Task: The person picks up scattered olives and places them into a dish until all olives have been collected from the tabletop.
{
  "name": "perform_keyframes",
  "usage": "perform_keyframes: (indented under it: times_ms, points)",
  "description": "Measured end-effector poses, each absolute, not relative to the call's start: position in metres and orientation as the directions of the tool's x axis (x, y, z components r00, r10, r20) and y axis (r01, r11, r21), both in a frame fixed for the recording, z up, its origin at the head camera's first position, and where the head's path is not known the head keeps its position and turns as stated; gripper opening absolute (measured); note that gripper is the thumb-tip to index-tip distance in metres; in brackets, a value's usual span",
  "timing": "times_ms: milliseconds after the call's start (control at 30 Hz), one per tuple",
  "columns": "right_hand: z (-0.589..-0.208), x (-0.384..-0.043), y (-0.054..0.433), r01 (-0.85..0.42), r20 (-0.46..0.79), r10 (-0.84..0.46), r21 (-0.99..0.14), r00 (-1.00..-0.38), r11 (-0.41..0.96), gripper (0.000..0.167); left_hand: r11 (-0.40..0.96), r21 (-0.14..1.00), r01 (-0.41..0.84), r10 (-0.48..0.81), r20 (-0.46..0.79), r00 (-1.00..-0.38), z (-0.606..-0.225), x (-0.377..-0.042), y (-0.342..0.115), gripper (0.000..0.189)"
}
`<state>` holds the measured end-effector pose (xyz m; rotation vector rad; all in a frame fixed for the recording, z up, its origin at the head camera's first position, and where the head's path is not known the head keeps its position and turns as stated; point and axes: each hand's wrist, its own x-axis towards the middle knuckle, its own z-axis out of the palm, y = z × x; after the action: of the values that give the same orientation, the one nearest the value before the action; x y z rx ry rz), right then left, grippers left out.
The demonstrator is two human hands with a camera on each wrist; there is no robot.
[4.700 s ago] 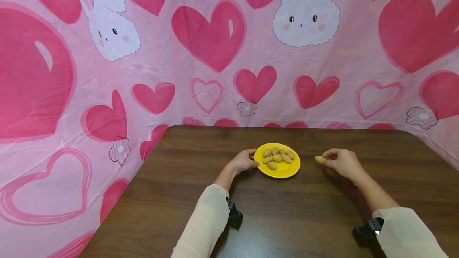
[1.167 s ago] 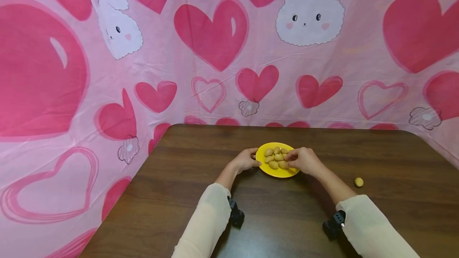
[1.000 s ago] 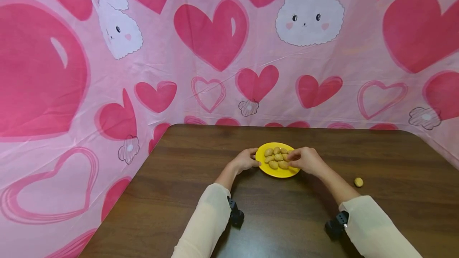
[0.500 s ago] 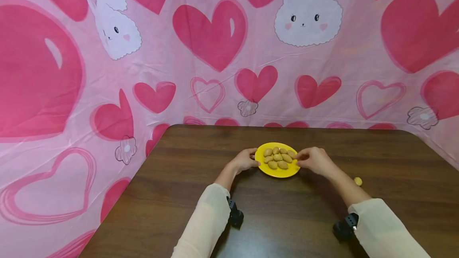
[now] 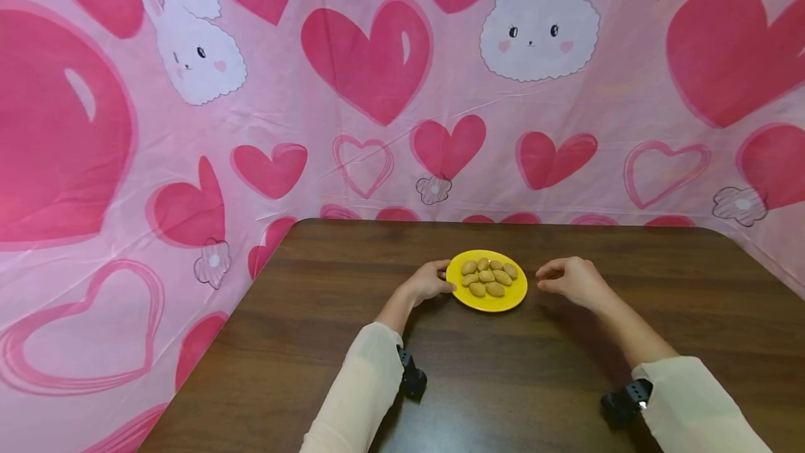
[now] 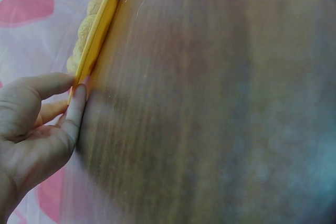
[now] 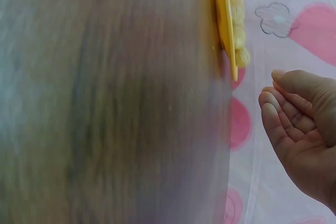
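Observation:
A yellow plate rests on the table with several small tan oval pieces gathered on it; the left wrist view shows their rough surface. My left hand pinches the plate's left rim, and in the left wrist view the thumb and fingers lie on either side of the rim. Just right of the plate, my right hand hovers with loosely bent fingers and nothing between them. In the right wrist view, the fingers are apart from the plate's edge. A loose oval piece seen earlier is hidden by the right forearm.
The brown wood-grain table has rounded far corners. Behind it and to the left hangs a pink cloth printed with hearts and rabbits. Each wrist bears a small black camera.
Earlier my right hand carried a tan oval piece to the plate and let it go there. It has since drawn back to the right. The left hand stays on the rim.

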<state>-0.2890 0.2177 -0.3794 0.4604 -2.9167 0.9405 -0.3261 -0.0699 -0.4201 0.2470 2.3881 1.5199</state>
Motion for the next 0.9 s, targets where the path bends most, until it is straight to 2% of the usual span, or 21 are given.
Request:
perform_keyframes:
  times_ms: [900]
  points:
    - [-0.370, -0.267, 0.278, -0.245, 0.123, -0.214, -0.558, -0.969, 0.793, 0.030, 0.435, 0.901, -0.004, 0.303, -0.151, -0.941, -0.422, -0.328, -0.069, 0.064]
